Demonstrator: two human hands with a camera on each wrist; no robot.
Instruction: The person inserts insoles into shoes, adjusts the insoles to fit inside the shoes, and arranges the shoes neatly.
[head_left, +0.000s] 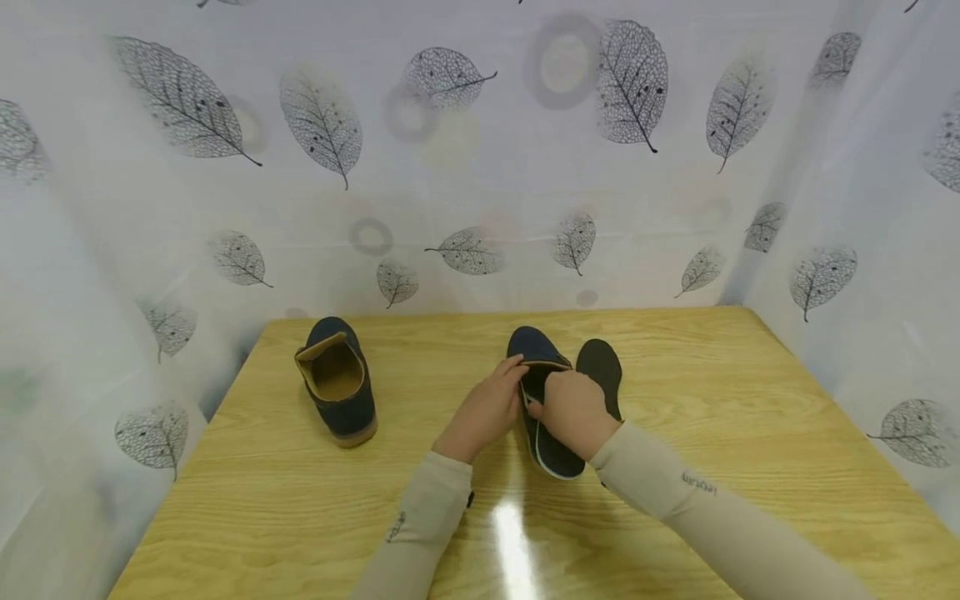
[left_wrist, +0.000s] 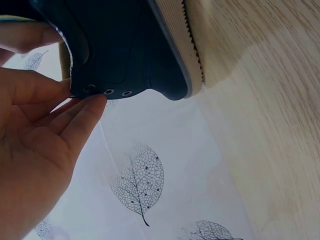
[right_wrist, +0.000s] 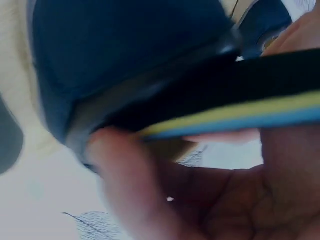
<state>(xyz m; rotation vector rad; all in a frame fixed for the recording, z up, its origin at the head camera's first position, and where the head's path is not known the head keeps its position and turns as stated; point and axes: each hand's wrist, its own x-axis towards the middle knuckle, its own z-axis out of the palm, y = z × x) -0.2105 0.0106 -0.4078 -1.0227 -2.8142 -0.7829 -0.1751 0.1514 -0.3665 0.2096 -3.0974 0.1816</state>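
A dark blue shoe [head_left: 531, 343] stands right of the table's middle, its toe pointing away. My left hand [head_left: 486, 412] pinches the shoe's side at the opening; in the left wrist view its fingertips [left_wrist: 92, 102] lie beside metal eyelets. My right hand [head_left: 576, 408] holds a black insole [right_wrist: 280, 80], whose edge shows yellow and blue layers, with its front part inside the shoe. Fingers of the right hand [right_wrist: 127, 175] reach to the shoe's opening and look blurred. The insole's front end is hidden in the shoe.
A second dark blue shoe [head_left: 347, 412] with a tan inside stands at the left of the wooden table [head_left: 435, 350]. Another black insole [head_left: 600, 362] lies flat just right of the worked shoe. A leaf-patterned curtain [head_left: 465, 192] borders the table's back and sides.
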